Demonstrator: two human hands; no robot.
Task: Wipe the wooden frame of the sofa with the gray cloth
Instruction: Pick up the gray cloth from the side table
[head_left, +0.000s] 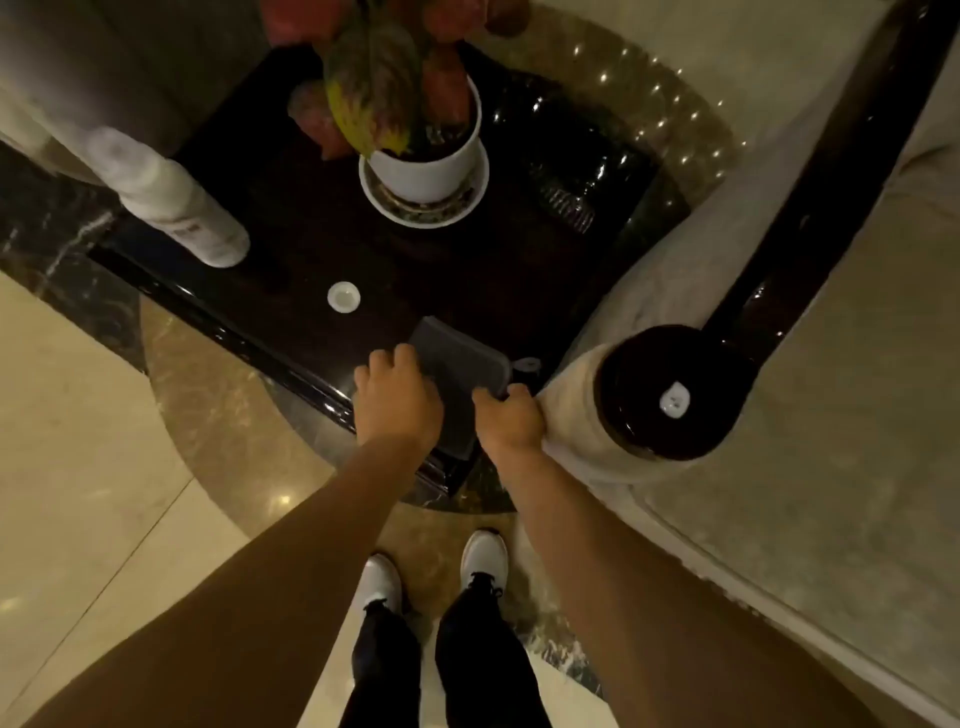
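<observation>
A folded gray cloth (460, 371) lies flat on the near corner of a dark glossy side table (363, 249). My left hand (397, 397) rests on the cloth's left edge, fingers curled over it. My right hand (511, 418) pinches the cloth's right near corner. Just right of my hands is the sofa's dark wooden frame: a round arm end cap (675, 392) and a curved rail (831, 171) running up to the far right between beige cushions.
A white potted plant (423, 156) on a saucer stands at the table's middle. A white spray bottle (176, 200) and its small white cap (344, 297) sit on the left. Beige sofa upholstery (805, 467) fills the right. My white shoes (483, 558) stand on marble floor.
</observation>
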